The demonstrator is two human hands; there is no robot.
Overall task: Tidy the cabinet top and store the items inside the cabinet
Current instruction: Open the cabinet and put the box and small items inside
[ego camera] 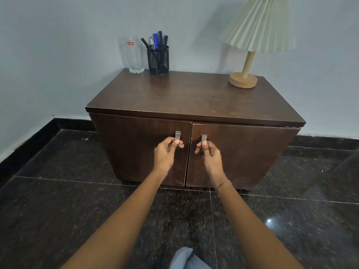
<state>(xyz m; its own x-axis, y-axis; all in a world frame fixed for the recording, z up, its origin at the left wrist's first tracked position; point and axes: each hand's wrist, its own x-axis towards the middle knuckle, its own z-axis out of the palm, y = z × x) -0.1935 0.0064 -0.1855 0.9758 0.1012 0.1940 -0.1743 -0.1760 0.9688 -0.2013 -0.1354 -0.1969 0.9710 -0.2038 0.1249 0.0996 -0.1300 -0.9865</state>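
Left hand (pixel 166 152) pinching left door handle (pixel 177 136), right hand (pixel 210 154) pinching right door handle (pixel 204 138); glass (pixel 133 54), pen holder (pixel 158 60), lamp (pixel 250 45) sitting above on cabinet top (pixel 190 98).

Only readable txt – "cello" in white on red label – on the glass (pixel 132 53) at cabinet top's back-left

Your left hand (pixel 166 152) pinches left door handle (pixel 177 137) | your right hand (pixel 210 155) pinches right door handle (pixel 204 139) | cabinet (pixel 194 150) doors closed | on top: glass (pixel 133 54), pen holder (pixel 158 60), lamp (pixel 252 41)
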